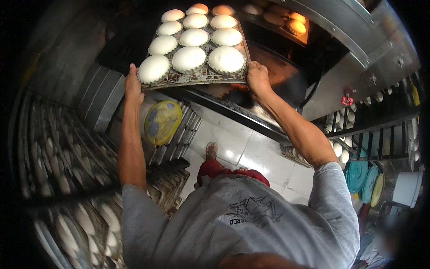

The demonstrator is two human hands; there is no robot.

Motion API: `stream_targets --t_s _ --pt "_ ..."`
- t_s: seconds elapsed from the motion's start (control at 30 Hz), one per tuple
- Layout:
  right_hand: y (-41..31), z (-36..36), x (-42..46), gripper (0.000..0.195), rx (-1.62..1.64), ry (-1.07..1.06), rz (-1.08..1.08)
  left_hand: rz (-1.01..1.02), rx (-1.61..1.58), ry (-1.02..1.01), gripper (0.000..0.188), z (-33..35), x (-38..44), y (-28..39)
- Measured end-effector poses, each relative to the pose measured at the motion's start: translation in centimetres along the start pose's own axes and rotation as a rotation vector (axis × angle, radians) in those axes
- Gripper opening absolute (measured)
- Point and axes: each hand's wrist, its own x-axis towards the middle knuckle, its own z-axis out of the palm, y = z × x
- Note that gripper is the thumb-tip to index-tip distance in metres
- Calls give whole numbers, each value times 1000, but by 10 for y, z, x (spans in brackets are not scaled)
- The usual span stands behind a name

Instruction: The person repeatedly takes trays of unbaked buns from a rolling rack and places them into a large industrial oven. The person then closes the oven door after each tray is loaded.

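Both my hands hold up a worn metal baking tray [188, 79] at the oven's mouth. My left hand [133, 84] grips its near left corner, and my right hand [258, 76] grips the right edge near the front corner. Pale, domed buns [189, 58] in fluted cups stand on it in three rows running away from me. The farthest ones are lit orange. Beyond the tray's right side, inside the dark oven [275, 64], another tray [304, 38] carries several more buns, some glowing orange. My fingers under the tray are hidden.
On my left stands a rack [67, 134] of trays with pale buns. A yellow patterned round item [163, 123] leans near the oven. A red valve knob [347, 100] sits on the metal panel at right, above another bun rack [373, 134]. Teal lids [356, 175] and a white container [407, 189] lie farther right.
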Motion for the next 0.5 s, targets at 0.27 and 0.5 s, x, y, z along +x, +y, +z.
stream_targets --t_s 0.27,0.5 --pt "65 38 148 22 68 274 -55 -298 -402 -140 80 69 83 30" --pt "63 72 204 23 -140 313 -94 -359 -204 -301 81 136 128 13"
